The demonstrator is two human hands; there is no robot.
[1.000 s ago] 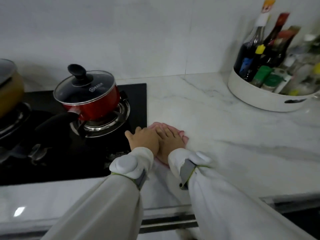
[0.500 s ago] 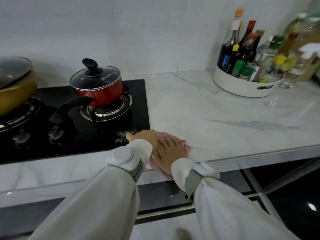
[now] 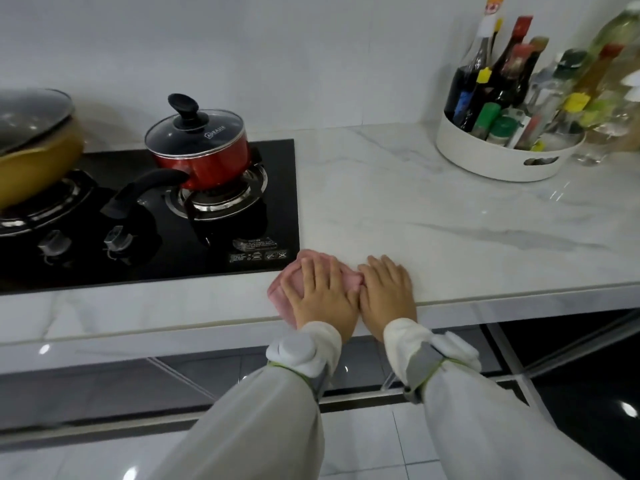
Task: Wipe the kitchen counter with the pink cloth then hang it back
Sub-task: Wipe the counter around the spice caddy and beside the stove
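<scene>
**Wiping is under way near the front edge; hanging the cloth is still to come**

We have both hands flat on the marble counter (image 3: 433, 216), close to its front edge. Our left hand (image 3: 320, 292) lies spread on top of the pink cloth (image 3: 349, 279) and presses it down, with the fingers stretched out and not curled around it. Our right hand (image 3: 388, 289) lies open just beside it, with the palm on the bare stone and touching the right end of the cloth. The cloth itself is bunched under the left hand, just beside the front right corner of the black stove (image 3: 149, 216).

We judge that the wiping step is in progress. How much of the surface is already clean we cannot tell (the stone shows no clear wet or dry marks). The hanging step is not done, and no hook or rail is in view.

For moving, the wide open room is to the right and toward the wall, up to the white tray of bottles (image 3: 491, 161). To the left, the stove edge is very near, with the red pot (image 3: 204, 161) on its burner. Toward us, the counter ends right under our wrists, so a pull backward could, we think, drag the cloth off the edge.
</scene>
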